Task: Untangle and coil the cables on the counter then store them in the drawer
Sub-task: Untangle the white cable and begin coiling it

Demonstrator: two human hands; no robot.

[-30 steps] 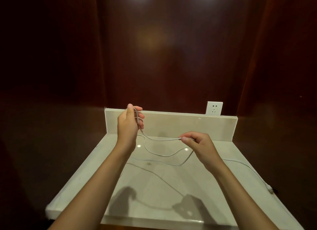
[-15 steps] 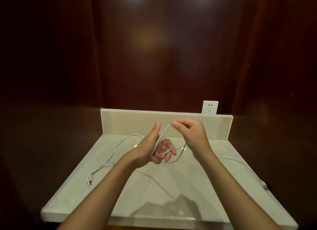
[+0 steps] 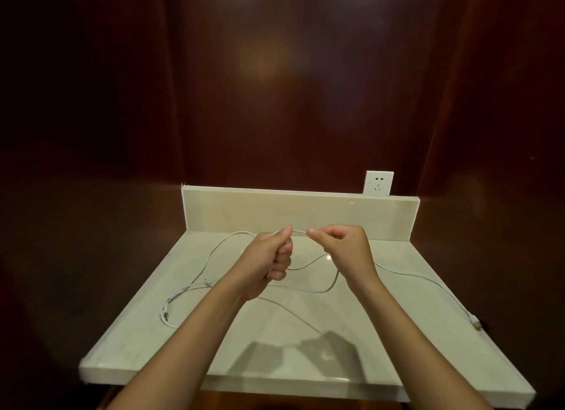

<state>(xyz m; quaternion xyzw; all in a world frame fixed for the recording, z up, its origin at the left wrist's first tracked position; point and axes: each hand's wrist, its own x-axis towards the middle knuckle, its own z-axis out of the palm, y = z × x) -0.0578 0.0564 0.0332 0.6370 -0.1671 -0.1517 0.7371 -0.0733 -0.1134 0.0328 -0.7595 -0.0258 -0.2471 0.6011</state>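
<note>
— One cable [image 3: 308, 289], white, loose over the worktop [image 3: 351, 373]; its middle is up between the hands. Half a second back the left hand [image 3: 269, 261] was open with a loop round its fingers. Now it is a fist on the gathered turns, thumb on top.

— And the right hand [image 3: 344, 246]?

— Pinching the strand close beside the left thumb, other fingers curled. A second ago the hands stood well apart with a slack span between; now only a short, taut bit joins them.

— So a turn has gone on?

— I judge so: coiling is under way, early. Long runs lie uncoiled: one loops left to a plug [image 3: 165, 314], one trails right to a plug [image 3: 477, 324] at the worktop's edge. No drawer shows. A socket [image 3: 378, 183] sits above the backsplash.
</note>
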